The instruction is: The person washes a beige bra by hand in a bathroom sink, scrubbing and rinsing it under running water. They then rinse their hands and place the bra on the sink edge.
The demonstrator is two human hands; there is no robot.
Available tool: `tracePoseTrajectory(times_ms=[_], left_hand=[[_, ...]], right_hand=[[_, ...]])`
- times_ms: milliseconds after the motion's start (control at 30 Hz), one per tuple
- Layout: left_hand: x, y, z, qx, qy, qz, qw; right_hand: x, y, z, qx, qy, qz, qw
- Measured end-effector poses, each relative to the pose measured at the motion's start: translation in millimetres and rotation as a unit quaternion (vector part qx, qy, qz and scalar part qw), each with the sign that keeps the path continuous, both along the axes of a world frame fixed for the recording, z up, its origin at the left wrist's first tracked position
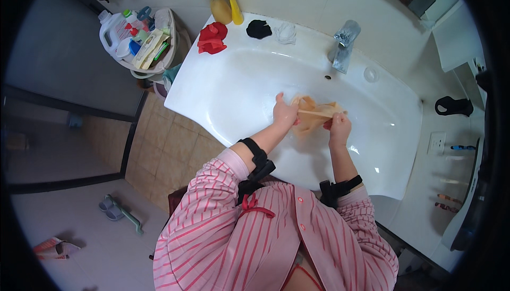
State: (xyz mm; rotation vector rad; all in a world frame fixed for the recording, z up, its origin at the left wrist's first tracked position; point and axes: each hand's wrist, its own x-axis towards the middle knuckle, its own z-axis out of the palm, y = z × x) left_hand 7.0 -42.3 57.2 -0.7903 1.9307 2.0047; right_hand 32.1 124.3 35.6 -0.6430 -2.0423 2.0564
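Over the white washbasin (pixel 234 105), a wet-looking peach-coloured garment (pixel 313 123) with a band along its top edge hangs between my two hands. My left hand (pixel 286 112) is closed on the band's left end, one digit sticking up. The other end is in the closed fingers of my right hand (pixel 340 128), so the band is stretched straight between them. Below the band the thin fabric drapes down into the bowl. On the basin's back rim lie a crumpled red cloth (pixel 212 38), a small black cloth (pixel 258 29) and a white one (pixel 286 34).
A chrome faucet (pixel 345 46) rises behind the bowl, a clear round dish (pixel 371 74) beside it. At the back left corner stand a vase of pink flowers (pixel 220 9) and a yellow pointed object (pixel 236 9). Bottles crowd a basket (pixel 172 49) left of the basin.
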Motion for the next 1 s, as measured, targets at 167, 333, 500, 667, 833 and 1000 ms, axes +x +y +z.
tracePoseTrajectory(times_ms=[167,333,500,667,833,1000], left_hand=[[5,1,16,-0.305,0.103,-0.359,0.876],[18,6,3,-0.337,0.275,-0.416,0.798],[3,9,-9,-0.118,0.207,-0.48,0.844],[-29,-20,-39,-0.179,0.116,-0.426,0.879],[-38,-34,-65,-0.595,0.152,-0.377,0.693],[-10,8,-71,-0.53,0.147,-0.551,0.627]], right_hand=[[3,-8,36,0.005,0.025,-0.071,0.997],[3,3,45,0.124,0.036,-0.009,0.992],[-13,14,41,0.218,0.042,-0.018,0.975],[-28,36,19,0.287,-0.066,0.002,0.956],[-24,48,-13,0.414,-0.17,0.1,0.889],[-31,12,-51,0.649,0.066,0.279,0.705]])
